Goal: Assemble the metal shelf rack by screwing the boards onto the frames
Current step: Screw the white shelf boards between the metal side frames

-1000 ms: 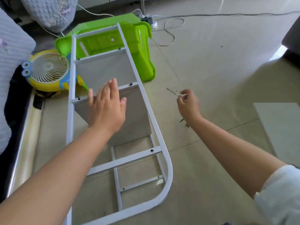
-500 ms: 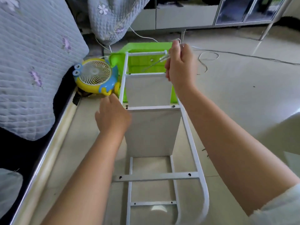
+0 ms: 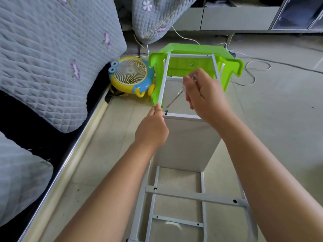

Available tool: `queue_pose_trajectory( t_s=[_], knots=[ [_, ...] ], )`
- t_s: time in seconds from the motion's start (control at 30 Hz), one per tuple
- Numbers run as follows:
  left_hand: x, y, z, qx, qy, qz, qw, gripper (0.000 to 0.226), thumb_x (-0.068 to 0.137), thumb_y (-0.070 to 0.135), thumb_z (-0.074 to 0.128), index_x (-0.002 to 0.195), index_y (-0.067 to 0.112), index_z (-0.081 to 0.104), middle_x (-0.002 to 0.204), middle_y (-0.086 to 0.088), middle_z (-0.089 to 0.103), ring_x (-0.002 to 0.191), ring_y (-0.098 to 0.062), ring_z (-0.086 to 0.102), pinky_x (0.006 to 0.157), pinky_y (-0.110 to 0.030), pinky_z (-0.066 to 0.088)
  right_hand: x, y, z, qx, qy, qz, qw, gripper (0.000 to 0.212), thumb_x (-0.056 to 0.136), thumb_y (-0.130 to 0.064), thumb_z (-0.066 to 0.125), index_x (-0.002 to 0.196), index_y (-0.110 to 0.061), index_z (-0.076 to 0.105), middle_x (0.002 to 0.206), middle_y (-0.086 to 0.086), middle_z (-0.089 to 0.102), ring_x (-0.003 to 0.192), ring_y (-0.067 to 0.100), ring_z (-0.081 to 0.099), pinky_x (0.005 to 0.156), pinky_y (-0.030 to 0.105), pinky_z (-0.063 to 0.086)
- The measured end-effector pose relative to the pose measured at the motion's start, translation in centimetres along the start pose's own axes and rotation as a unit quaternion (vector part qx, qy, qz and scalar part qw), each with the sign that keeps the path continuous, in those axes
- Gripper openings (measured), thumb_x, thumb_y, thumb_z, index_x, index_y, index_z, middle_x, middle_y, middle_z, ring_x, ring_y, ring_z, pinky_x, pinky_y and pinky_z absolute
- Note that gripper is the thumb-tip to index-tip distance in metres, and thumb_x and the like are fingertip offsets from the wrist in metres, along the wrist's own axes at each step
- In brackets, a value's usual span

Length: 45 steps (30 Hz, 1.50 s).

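The metal frame (image 3: pixel 164 88) lies on the floor, stiff and probably light; its board (image 3: pixel 187 142) hangs beneath. Left hand (image 3: pixel 152 130) pinches the rail, right hand (image 3: pixel 208 96) grips the slim screwdriver (image 3: pixel 176 96), tip near the screw (image 3: pixel 166 111)

Two hands (image 3: pixel 152 131) (image 3: pixel 208 96), one screwdriver (image 3: pixel 176 96), one screw (image 3: pixel 166 111) (standing), one fan (image 3: pixel 130 75), one stool (image 3: pixel 232 67).

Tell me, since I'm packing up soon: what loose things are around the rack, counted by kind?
Screwdrivers: 1, in the right hand, screwdriver
Screws: 1, standing in the frame by the left hand, screw
Fans: 1, fan
Green stools: 1, stool
Total: 4
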<state>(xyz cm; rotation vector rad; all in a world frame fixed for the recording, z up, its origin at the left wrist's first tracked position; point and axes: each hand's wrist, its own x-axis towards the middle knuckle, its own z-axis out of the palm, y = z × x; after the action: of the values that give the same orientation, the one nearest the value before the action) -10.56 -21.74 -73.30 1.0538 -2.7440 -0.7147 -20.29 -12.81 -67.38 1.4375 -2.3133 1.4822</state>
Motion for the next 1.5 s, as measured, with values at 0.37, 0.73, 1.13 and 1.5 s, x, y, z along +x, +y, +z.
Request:
queue_pose_trajectory(
  t_s=[0.37, 0.73, 1.13, 1.5],
  knots=[
    [0.3, -0.3, 0.3, 0.007, -0.007, -0.003, 1.0, 0.06, 0.09, -0.002, 0.027, 0.147, 0.003, 0.009, 0.155, -0.006, 0.014, 0.14, -0.02, 0.024, 0.111, -0.031, 0.028, 0.1, 0.2, 0.5, -0.009, -0.001, -0.018, 1.0, 0.033, 0.088, -0.035, 0.034, 0.082, -0.006, 0.048, 0.061, 0.009, 0.053, 0.053, 0.026, 0.048, 0.056, 0.035, 0.043],
    [0.4, -0.6, 0.6, 0.03, -0.012, 0.02, 0.999, 0.058, 0.092, -0.002, 0.026, 0.147, 0.002, 0.007, 0.156, -0.005, 0.011, 0.139, -0.021, 0.024, 0.111, -0.031, 0.028, 0.3, 0.2, 0.1, 0.024, -0.021, 0.02, 0.999, 0.023, 0.095, -0.027, 0.041, 0.08, -0.011, 0.044, 0.054, -0.004, 0.05, 0.042, 0.002, 0.044, 0.054, 0.023, 0.036],
    [0.0, -0.3, 0.4, 0.018, 0.001, 0.018, 1.0, 0.057, 0.095, 0.002, 0.029, 0.148, 0.004, 0.008, 0.155, -0.009, 0.015, 0.139, -0.023, 0.025, 0.112, -0.031, 0.026, 0.3, -0.9, -0.3, -0.015, -0.05, 0.0, 0.999, 0.024, 0.095, -0.028, 0.041, 0.082, -0.007, 0.047, 0.066, 0.016, 0.055, 0.051, 0.018, 0.043, 0.056, 0.031, 0.04],
    [-0.5, 0.0, 0.0, 0.003, 0.004, 0.012, 1.0, 0.055, 0.097, 0.004, 0.028, 0.148, 0.005, 0.008, 0.155, -0.008, 0.013, 0.138, -0.023, 0.027, 0.109, -0.028, 0.024, 0.1, -1.3, -0.6, -0.008, -0.065, 0.029, 0.997, 0.022, 0.096, -0.022, 0.043, 0.08, -0.009, 0.045, 0.054, -0.001, 0.053, 0.041, 0.012, 0.049, 0.04, 0.018, 0.037]
  ],
)
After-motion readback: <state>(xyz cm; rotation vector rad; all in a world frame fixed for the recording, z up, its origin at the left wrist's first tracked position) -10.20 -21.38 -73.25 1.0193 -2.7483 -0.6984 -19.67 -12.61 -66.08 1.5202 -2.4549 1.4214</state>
